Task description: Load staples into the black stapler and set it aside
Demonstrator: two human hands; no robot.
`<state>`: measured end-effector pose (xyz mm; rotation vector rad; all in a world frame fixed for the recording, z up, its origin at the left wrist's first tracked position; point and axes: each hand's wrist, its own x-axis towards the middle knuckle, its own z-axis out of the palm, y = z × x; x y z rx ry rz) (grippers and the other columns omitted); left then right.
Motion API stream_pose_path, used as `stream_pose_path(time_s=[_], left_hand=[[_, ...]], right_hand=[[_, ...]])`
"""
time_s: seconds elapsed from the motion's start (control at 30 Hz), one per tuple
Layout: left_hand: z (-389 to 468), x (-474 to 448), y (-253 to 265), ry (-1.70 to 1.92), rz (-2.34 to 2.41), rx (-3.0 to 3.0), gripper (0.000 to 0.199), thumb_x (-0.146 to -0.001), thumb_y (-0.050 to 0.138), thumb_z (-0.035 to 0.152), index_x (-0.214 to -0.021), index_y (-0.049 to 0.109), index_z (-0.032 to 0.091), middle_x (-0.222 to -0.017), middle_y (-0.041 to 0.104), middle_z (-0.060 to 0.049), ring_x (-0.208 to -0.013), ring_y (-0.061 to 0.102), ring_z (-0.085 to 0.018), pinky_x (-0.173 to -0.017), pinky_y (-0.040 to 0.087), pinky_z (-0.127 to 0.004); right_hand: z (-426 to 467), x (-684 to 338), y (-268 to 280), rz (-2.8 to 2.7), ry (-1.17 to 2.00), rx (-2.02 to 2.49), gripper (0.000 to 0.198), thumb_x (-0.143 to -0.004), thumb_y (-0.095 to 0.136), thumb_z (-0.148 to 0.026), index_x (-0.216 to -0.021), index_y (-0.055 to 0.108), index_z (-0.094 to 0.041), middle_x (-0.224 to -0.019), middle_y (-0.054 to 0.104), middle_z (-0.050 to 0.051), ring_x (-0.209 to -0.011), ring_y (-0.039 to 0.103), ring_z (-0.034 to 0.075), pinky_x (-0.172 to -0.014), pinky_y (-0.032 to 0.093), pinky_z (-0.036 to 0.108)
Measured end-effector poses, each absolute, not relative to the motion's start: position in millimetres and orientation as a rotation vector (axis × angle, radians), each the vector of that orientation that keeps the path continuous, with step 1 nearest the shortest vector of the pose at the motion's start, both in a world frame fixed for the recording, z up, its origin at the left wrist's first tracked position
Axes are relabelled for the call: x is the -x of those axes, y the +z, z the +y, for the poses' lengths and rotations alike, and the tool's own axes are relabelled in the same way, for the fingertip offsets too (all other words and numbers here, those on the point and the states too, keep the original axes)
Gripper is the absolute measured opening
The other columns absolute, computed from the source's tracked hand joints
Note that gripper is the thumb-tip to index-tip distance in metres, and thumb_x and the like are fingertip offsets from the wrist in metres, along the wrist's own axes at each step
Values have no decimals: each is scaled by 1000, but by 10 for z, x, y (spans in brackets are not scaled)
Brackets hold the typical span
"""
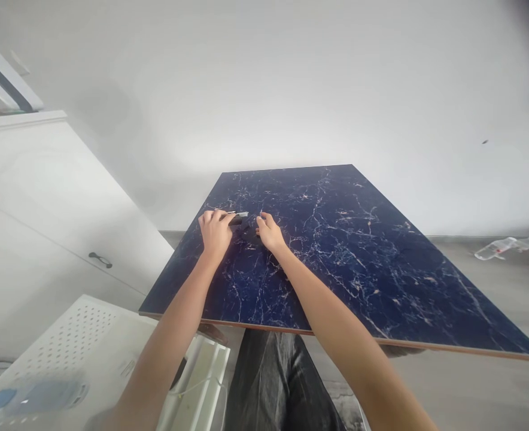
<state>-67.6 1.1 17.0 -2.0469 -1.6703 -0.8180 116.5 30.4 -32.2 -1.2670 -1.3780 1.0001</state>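
Note:
Over the left part of the dark blue marbled table (336, 251), my left hand (216, 232) is closed, fingers curled down, around a slim dark object with a pale, silvery end (242, 214). That end sticks out to the right, towards my other hand. Just across a small gap, my right hand (270, 232) is closed, its thumb and fingers pinched together. What it pinches, if anything, is too small to make out. A black, flat-looking item (249, 234) lies low between both hands, hard to tell from the dark tabletop.
At left stands a white cabinet (58, 197) with a dark handle (100, 260). A white perforated stand (89, 335) with a clear blue-capped bottle (44, 395) is lower left. Clear plastic bottles (507, 247) lie on the floor at right. A white wall (291, 84) rises behind.

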Motion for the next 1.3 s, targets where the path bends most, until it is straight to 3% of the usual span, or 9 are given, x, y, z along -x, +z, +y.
stream_pose_path(time_s=[0.33, 0.57, 0.77, 0.93, 1.1, 1.3], left_hand=[[-14, 808, 190, -878, -1712, 2018, 44, -88, 54, 8, -114, 77, 34, -120, 66, -12, -122, 44, -38, -105, 32, -58], [-21, 700, 143, -656, -1626, 2246, 33, -95, 47, 14, -107, 75, 26, -114, 63, -17, -119, 47, -39, -105, 30, -57], [39, 619, 316, -469, -1519, 2396, 32, -92, 43, 7, -90, 72, 19, -105, 63, -20, -123, 47, -39, -106, 31, -54], [70, 634, 429, -564, -1694, 2202, 22, -91, 53, 15, -100, 72, 20, -107, 63, -21, -122, 49, -43, -103, 34, -59], [164, 725, 442, -574, -1915, 1999, 26, -85, 64, 32, -108, 72, 21, -103, 67, -22, -121, 49, -47, -97, 40, -62], [212, 693, 396, -725, -2201, 1991, 28, -78, 68, 31, -105, 73, 26, -96, 75, -12, -100, 65, -38, -87, 50, -47]], right_hand=[[204, -1170, -227, -1448, 932, 1362, 38, -102, 40, -47, -120, 68, -27, -110, 74, 6, -100, 71, 22, -95, 54, 39], [166, -1155, -134, -1431, 934, 1399, 41, -102, 40, -45, -129, 62, -24, -108, 74, 7, -107, 70, 22, -99, 51, 37], [105, -1130, -28, -1454, 903, 1424, 41, -102, 41, -40, -134, 57, -21, -107, 74, 8, -115, 66, 25, -106, 45, 40], [96, -1151, -30, -1467, 932, 1416, 39, -102, 41, -41, -131, 59, -22, -104, 74, 7, -112, 67, 26, -103, 46, 40], [86, -1141, -30, -1527, 908, 1421, 36, -103, 42, -40, -127, 61, -22, -106, 75, 7, -111, 68, 27, -100, 48, 39], [77, -1109, -31, -1586, 870, 1424, 32, -103, 43, -38, -123, 63, -23, -114, 74, 8, -114, 66, 26, -101, 47, 38]])
